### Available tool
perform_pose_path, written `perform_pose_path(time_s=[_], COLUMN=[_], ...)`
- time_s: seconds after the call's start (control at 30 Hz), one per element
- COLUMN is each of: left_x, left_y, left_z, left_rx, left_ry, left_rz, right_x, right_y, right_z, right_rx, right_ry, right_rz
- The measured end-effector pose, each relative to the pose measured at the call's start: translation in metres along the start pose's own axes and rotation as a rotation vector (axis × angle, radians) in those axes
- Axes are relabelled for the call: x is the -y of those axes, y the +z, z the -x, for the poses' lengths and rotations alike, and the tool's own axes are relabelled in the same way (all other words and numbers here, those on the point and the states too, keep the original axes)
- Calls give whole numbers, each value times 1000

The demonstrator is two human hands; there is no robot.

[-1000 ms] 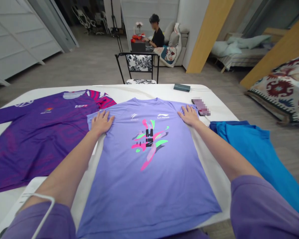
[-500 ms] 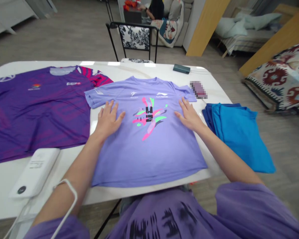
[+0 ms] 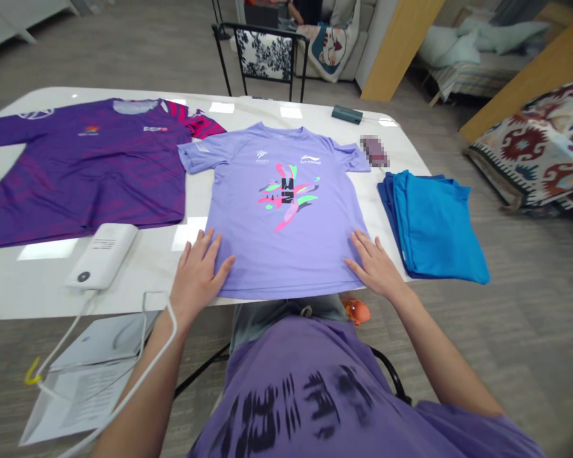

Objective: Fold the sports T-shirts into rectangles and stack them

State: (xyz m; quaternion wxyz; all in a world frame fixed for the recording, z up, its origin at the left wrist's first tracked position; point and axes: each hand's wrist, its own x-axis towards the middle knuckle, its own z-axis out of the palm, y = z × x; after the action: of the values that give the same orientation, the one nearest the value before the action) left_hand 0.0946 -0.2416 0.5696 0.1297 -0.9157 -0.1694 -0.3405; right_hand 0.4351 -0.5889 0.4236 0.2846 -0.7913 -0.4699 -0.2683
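A lavender T-shirt (image 3: 286, 254) lies flat on the white table (image 3: 162, 267), its collar away from me and its hem at the near edge. A colourful print covers its chest. My left hand (image 3: 198, 270) rests at the shirt's lower left side, fingers spread, fingertips on the cloth edge. On the lower right side lies my right hand (image 3: 375, 264), also with fingers apart and nothing held. To the left is a spread purple T-shirt (image 3: 100, 172) with a pink patterned sleeve. Folded blue clothes (image 3: 439, 222) sit at the right edge of the table.
A white power bank (image 3: 105, 254) with a white cable lies at the near left. A dark case-like object (image 3: 347, 115) and a blurred-out phone-like item (image 3: 375, 151) sit at the far right. A chair (image 3: 267, 57) stands beyond the table. Papers (image 3: 86, 394) hang below at left.
Both hands have slid down the lavender shirt toward me, from its chest sides to near the hem. The camera view has shifted, and the shirt looks smoother.
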Motion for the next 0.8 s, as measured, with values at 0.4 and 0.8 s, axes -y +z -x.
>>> perform_pose_path(time_s=[0.4, 0.8], left_x=[34, 32], left_y=[-3, -22], left_z=[47, 39], left_rx=[-270, -221], left_ry=[-280, -204], left_rz=[-40, 13], right_x=[75, 297], right_y=[-51, -14], right_z=[-100, -484], right_rx=[-80, 190], right_ry=[-214, -303], right_rz=[-16, -105])
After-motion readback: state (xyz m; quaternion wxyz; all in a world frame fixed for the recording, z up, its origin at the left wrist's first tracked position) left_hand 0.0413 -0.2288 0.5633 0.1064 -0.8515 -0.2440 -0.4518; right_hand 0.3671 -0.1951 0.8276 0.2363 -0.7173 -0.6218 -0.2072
